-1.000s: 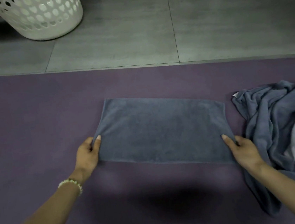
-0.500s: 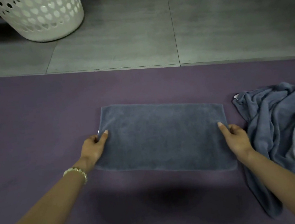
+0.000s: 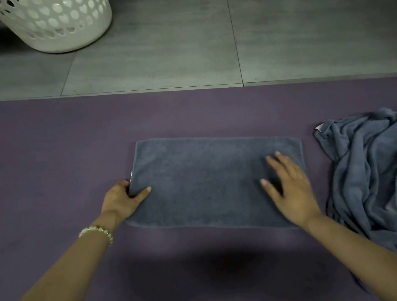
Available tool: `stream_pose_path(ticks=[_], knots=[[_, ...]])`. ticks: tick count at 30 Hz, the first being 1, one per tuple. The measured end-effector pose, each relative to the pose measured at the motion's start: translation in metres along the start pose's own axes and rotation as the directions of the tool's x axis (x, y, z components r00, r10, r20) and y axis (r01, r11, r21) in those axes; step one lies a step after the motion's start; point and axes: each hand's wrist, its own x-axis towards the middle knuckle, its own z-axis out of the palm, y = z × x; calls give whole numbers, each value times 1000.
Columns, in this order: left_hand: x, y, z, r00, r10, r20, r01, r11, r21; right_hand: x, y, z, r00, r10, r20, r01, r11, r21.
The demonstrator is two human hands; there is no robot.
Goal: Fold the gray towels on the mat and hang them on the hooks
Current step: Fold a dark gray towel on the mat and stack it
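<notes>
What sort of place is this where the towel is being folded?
Probably a home, perhaps a laundry area: a white laundry basket with holes stands on gray floor tiles, and a purple mat laid on them holds a folded gray towel beside a heap of unfolded towels.

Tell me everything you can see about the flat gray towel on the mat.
The gray towel is a dark blue-gray terry rectangle, lying flat and smooth on the purple mat, long side across the view. A small white tag peeks from its left edge. The left hand pinches that edge; the right hand lies flat on its right part.
</notes>
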Motion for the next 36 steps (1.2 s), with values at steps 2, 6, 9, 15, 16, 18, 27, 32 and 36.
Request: stream_pose_path(ticks=[2,6,9,15,16,18,27,32,36], knots=[[-4,6,3,999,-16,31,19,997,-76,-3,-9,13,987,-38,158,52,995,-83],[-13,18,4,991,-13,136,58,941,-333,-7,-4,29,962,-14,273,86,963,-256],[-20,31,-3,962,64,266,59,900,-431,-8,-1,33,963,-8,268,92,948,-304],[-62,116,-19,921,311,235,-144,831,-537,-4,-6,15,990,-29,141,8,990,143],[-74,133,-14,875,401,270,-192,802,-566,-3,-9,8,997,0,71,-20,962,271],[-94,163,3,735,563,378,-246,741,-625,0,-13,-4,984,177,24,-162,832,530],[-88,148,89,698,649,302,-688,725,32,4,14,-28,601,568,562,-683,0,731],[-85,121,126,693,628,354,-719,570,398,-5,-1,-7,828,556,69,-468,618,632],[-88,122,134,684,664,301,-721,554,416,-7,1,-12,894,422,-153,-310,826,471]])
